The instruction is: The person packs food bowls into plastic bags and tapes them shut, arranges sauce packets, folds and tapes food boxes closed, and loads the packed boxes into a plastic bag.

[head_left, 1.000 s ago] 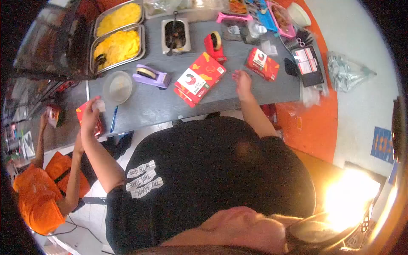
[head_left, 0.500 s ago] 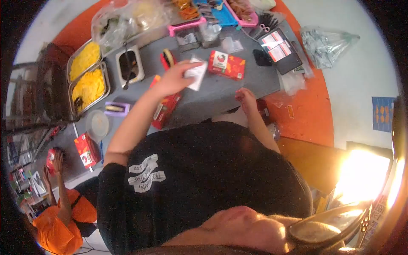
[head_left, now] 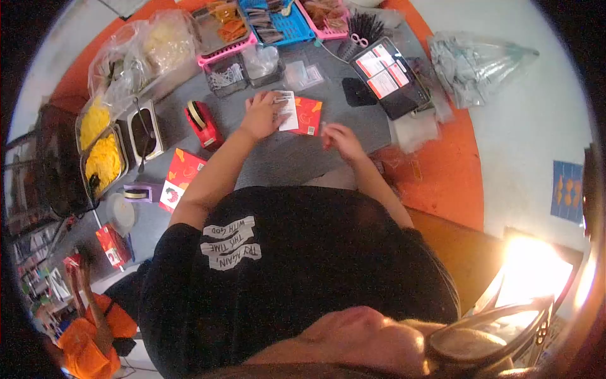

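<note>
A red box (head_left: pixel 308 115) with orange shapes lies in front of me on the grey table. My left hand (head_left: pixel 262 115) rests on its left part, fingers stretched over a white printed paper slip (head_left: pixel 288 112) and pressing it against the box. Just off the box's right edge is my right hand (head_left: pixel 341 141), thumb and fingers closed together; whatever they may pinch is too small to make out. Beside my left forearm sits a red tape dispenser (head_left: pixel 204 126). Another red box (head_left: pixel 181 176) lies partly behind that forearm, near a purple tape dispenser (head_left: pixel 142 192).
Metal trays of yellow food (head_left: pixel 104 158) and a dark sauce pan (head_left: pixel 145 134) stand left. Along the back are a blue basket (head_left: pixel 293 28) and a black tray (head_left: pixel 227 79). A card-covered black case (head_left: pixel 391 79) is right. A person in orange (head_left: pixel 88 347) works lower left.
My left hand has brought the paper slip down onto the red box. My right hand has come closer to the box's right edge. The view has shifted.
</note>
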Demonstrator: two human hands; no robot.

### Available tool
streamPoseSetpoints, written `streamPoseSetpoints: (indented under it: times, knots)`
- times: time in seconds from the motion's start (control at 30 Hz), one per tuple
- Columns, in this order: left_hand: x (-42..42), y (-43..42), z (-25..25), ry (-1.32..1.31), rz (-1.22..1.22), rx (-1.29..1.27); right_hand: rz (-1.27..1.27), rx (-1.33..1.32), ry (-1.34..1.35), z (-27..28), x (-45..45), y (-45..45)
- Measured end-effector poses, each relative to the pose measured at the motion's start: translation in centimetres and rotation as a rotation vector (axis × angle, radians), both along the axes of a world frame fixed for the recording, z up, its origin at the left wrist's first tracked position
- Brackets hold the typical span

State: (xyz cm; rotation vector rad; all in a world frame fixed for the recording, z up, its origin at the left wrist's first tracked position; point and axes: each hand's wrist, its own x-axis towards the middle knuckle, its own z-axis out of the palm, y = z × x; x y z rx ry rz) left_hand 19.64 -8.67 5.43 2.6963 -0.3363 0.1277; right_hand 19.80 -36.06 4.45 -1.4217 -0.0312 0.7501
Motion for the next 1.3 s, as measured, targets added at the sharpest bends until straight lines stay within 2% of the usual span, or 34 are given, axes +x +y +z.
streamPoseSetpoints:
  times: [0.03, 0.1, 0.17, 0.2, 0.27, 0.3, 0.37, 0.4, 0.43, 0.47, 0.53, 0.57, 0.63, 0.7, 0.77, 0.8, 0.87, 0.9, 0.97, 1.03, 1.1, 1.13, 1.17, 1.23, 1.27, 1.3]
  knots:
    - [0.3, 0.4, -1.4, -0.030, -0.027, -0.032, 0.135, -0.020, -0.043, 0.3, 2.0, 1.8]
    - [0.3, 0.6, -2.1, -0.058, -0.028, -0.067, 0.446, -0.233, -0.048, 2.4, 5.6, 5.9]
    - [0.0, 0.7, -1.4, 0.022, 0.072, -0.280, 0.720, -0.407, -0.183, 1.2, 9.0, 9.6]
    - [0.0, 0.7, -1.7, 0.025, 0.091, -0.278, 0.738, -0.403, -0.182, 0.0, 10.1, 11.3]
    - [0.2, 1.0, -2.5, -0.005, 0.048, -0.204, 0.856, -0.946, -0.774, -3.1, 10.9, 13.9]
    - [0.1, 1.0, -2.6, -0.005, 0.068, -0.201, 0.873, -0.937, -0.784, -3.7, 10.8, 14.2]
    - [-0.2, 1.0, -2.3, 0.018, 0.007, -0.103, 0.764, -1.113, -0.886, -4.0, 10.7, 13.4]
    - [-0.2, 1.0, -1.5, 0.131, -0.005, -0.027, 0.682, -1.063, -0.822, -2.8, 10.3, 12.2]
    - [-0.4, 0.8, -1.9, 0.130, 0.026, -0.026, 0.602, -1.011, -0.755, -1.1, 10.2, 10.6]
    - [-0.5, 0.5, -2.7, 0.072, 0.020, -0.006, 0.659, -1.229, -0.733, -1.8, 11.2, 9.0]
    - [-1.1, 1.2, -2.8, 0.002, 0.047, 0.015, 0.417, -1.333, -0.804, 0.7, 10.6, 6.2]
    - [-1.9, 1.3, -2.4, -0.035, 0.073, 0.026, 0.439, -1.327, -0.828, 0.8, 9.6, 7.2]
    - [-3.8, 3.0, -0.8, -0.068, 0.111, 0.044, 0.080, -0.697, -0.751, 0.0, 6.8, 10.8]
    - [-6.8, 7.4, 3.9, -0.045, -0.168, -0.346, 0.218, -0.337, -0.670, -0.1, 3.4, 16.9]
    - [-11.6, 10.6, 8.1, -0.291, 0.017, -0.403, 0.276, -0.207, -0.472, -4.2, 1.8, 22.6]
    - [-14.5, 12.4, 9.9, -0.357, 0.177, -0.384, 0.297, -0.193, -0.467, -6.3, 1.1, 25.0]
    - [-20.6, 16.3, 11.4, -0.427, 0.464, -0.337, 0.182, -0.502, -0.574, -9.8, -0.2, 29.1]
    - [-23.7, 18.4, 11.5, -0.431, 0.593, -0.315, 0.200, -0.495, -0.568, -9.9, -0.6, 30.4]
    - [-29.4, 21.5, 11.4, -0.491, 0.812, -0.203, 0.149, -0.391, -0.211, -9.6, -1.2, 31.9]
    - [-34.8, 23.8, 10.1, -0.476, 0.992, -0.102, 0.163, -0.428, -0.293, -10.2, -1.3, 31.8]
    - [-38.7, 25.5, 8.7, -0.488, 1.186, -0.210, 0.100, -0.119, -0.157, -8.5, -2.1, 30.9]
    - [-40.2, 26.4, 8.4, -0.506, 1.197, -0.218, -0.156, 0.033, -0.077, -7.1, -3.7, 30.7]
    - [-41.9, 27.6, 7.3, -0.496, 1.238, -0.242, -0.155, 0.024, -0.081, -7.1, -5.0, 29.4]
    - [-43.6, 28.6, 6.7, -0.526, 1.293, -0.246, 0.122, -0.055, -0.686, -7.7, -5.5, 26.1]
    - [-44.6, 29.8, 6.1, -0.493, 1.313, -0.253, 0.138, -0.056, -0.682, -7.8, -5.8, 25.3]
    - [-45.8, 31.5, 5.3, -0.455, 1.334, -0.252, 0.197, -0.235, -0.809, -8.1, -6.5, 24.7]
